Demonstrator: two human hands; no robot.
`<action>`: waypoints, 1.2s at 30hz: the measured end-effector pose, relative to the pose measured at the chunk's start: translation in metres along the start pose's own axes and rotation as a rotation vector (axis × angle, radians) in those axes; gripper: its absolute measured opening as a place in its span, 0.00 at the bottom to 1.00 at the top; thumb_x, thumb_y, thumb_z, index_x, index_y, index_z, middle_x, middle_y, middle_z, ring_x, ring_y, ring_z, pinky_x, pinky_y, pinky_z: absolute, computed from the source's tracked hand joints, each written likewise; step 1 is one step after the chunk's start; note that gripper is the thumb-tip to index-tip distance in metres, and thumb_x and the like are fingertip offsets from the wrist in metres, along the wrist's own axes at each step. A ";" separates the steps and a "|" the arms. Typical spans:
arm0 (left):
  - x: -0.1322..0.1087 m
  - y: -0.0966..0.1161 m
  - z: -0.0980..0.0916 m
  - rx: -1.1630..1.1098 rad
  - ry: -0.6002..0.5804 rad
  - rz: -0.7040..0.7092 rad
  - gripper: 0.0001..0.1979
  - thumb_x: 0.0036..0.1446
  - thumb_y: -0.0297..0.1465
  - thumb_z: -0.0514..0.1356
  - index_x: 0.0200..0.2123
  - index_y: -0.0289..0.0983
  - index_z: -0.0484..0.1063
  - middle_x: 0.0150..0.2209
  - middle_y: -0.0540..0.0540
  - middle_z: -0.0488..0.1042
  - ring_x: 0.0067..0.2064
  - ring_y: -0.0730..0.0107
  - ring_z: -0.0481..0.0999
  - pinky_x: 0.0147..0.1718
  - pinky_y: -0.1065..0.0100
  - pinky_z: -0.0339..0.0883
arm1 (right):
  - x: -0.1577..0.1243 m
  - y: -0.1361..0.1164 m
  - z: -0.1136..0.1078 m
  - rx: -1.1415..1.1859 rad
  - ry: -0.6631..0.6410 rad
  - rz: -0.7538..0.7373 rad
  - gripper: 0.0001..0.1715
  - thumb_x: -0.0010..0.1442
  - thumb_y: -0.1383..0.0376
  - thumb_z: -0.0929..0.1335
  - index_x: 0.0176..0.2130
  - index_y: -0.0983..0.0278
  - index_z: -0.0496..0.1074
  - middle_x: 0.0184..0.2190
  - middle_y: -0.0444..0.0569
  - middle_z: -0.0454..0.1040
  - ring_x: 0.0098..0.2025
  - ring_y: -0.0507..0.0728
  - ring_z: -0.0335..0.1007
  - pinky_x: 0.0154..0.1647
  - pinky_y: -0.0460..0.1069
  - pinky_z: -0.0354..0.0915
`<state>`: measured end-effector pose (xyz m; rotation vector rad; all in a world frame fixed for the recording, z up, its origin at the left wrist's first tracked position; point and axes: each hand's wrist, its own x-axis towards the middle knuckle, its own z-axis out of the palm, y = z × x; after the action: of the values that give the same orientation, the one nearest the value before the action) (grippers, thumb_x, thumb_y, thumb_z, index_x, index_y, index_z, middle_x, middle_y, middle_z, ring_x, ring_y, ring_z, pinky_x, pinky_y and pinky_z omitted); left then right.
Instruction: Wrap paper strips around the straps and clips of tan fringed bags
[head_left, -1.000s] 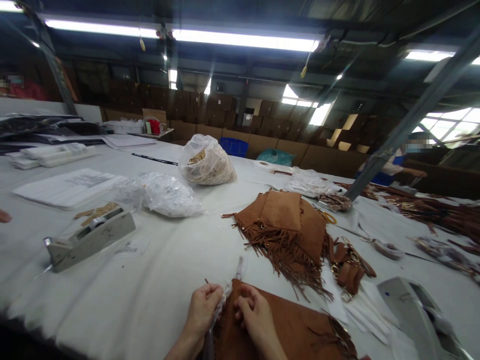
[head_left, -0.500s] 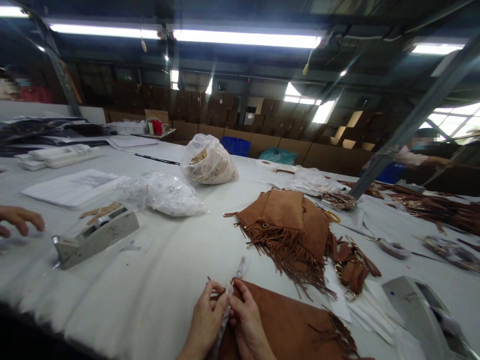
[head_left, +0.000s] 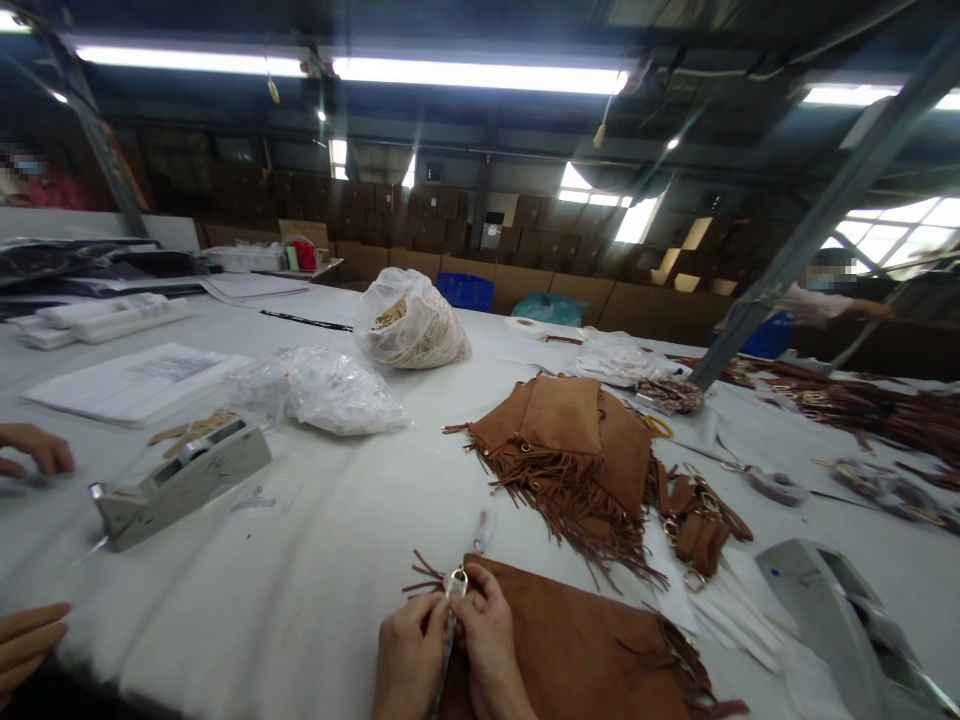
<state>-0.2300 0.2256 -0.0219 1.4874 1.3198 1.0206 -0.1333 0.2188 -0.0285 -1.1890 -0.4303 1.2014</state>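
Note:
A brown suede fringed bag lies flat at the table's front edge. At its upper left corner is a gold metal clasp, on a strap wrapped in clear plastic. My left hand pinches the strap just below the clasp. Fingers of my right hand close on the clasp's right side, over the bag's corner. Whether the clasp is hooked to the bag's ring I cannot tell. Beyond the hands, a small plastic-wrapped piece lies on the table.
Fringed brown bags are piled ahead, beside brown straps with gold rings. Tape dispensers stand left and right. Plastic bags lie farther back. A co-worker's hands show at the left edge.
My fingers have shifted so the gold clasp now shows above them. Brown fringe is spread out left of the corner. A second co-worker's hand has appeared at the lower left.

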 end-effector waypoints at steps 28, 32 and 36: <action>0.018 -0.024 0.006 0.087 -0.318 -0.114 0.23 0.48 0.50 0.51 0.16 0.37 0.64 0.15 0.49 0.67 0.19 0.71 0.65 0.20 0.71 0.54 | -0.016 -0.017 -0.017 -0.778 -0.046 -0.380 0.22 0.57 0.65 0.58 0.50 0.63 0.66 0.25 0.46 0.76 0.26 0.56 0.74 0.28 0.49 0.69; 0.021 -0.020 0.002 0.059 -0.306 -0.153 0.25 0.45 0.54 0.52 0.14 0.38 0.61 0.11 0.53 0.60 0.16 0.75 0.58 0.17 0.72 0.48 | -0.038 -0.052 -0.061 -1.084 0.055 -0.661 0.21 0.59 0.64 0.58 0.49 0.64 0.69 0.44 0.55 0.75 0.47 0.60 0.72 0.49 0.54 0.67; 0.033 -0.011 -0.024 -0.077 -0.419 -0.299 0.26 0.42 0.56 0.53 0.23 0.36 0.66 0.10 0.57 0.58 0.12 0.80 0.49 0.13 0.74 0.41 | -0.055 -0.079 -0.144 -1.289 0.345 -0.768 0.21 0.60 0.59 0.58 0.47 0.65 0.69 0.46 0.56 0.74 0.47 0.61 0.71 0.50 0.57 0.66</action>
<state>-0.2531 0.2613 -0.0249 1.3081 1.1394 0.5258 -0.0013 0.1110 0.0019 -1.9658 -1.3443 -0.0927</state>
